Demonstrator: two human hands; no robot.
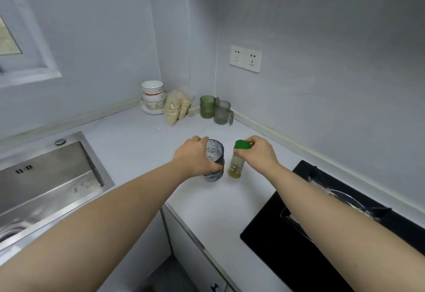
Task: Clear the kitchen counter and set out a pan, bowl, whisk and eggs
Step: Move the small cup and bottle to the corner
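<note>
A dark marbled tumbler (pixel 215 153) stood upright, mouth up, on the white counter (pixel 142 137), with the left hand (pixel 195 156) wrapped round its side. Just beside it stood a small clear bottle (pixel 235 166) of yellowish liquid, near-vertical with its green cap uppermost. The right hand (pixel 259 153) gripped its cap.

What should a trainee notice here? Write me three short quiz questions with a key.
1. True or false: the left hand grips the dark glass.
2. The right hand holds: A) a whisk; B) the green-capped bottle; C) a bowl.
3. On which side of the person does the sink lie?
Key: 1 true; 2 B; 3 left.
</note>
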